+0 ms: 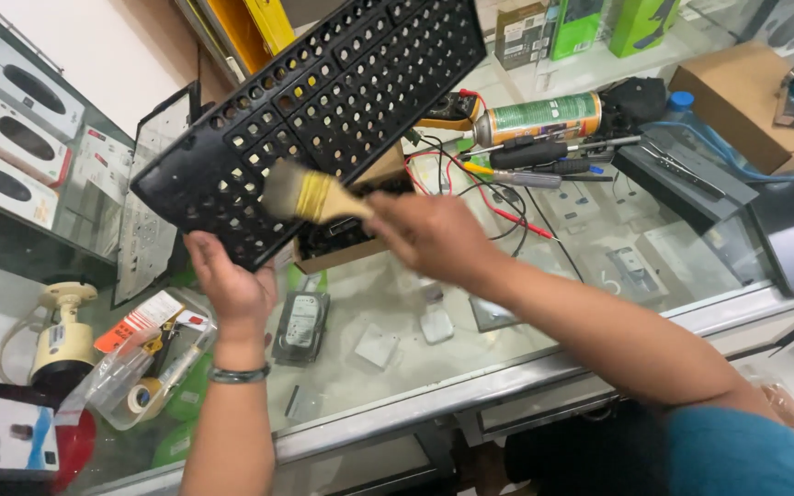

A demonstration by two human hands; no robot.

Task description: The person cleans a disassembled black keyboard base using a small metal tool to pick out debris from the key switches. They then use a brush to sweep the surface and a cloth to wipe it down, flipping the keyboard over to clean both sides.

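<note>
— Gripping what, the left hand [232, 285]?

— Its fingers are closed on the lower edge of a black keyboard frame [314, 119], a panel full of empty key holes, held up tilted above the glass table [599, 321].

— And the right hand [434, 234]?

— Closed around the handle of a paintbrush [310, 195]; the bristles touch the frame near its lower middle.

— What's beneath?

— An open cardboard box [360, 243] just under the frame. Farther back lie a spray can [539, 118], screwdrivers [544, 152] and red and black wires [498, 207]. A hard drive [302, 323] shows under the glass.
</note>
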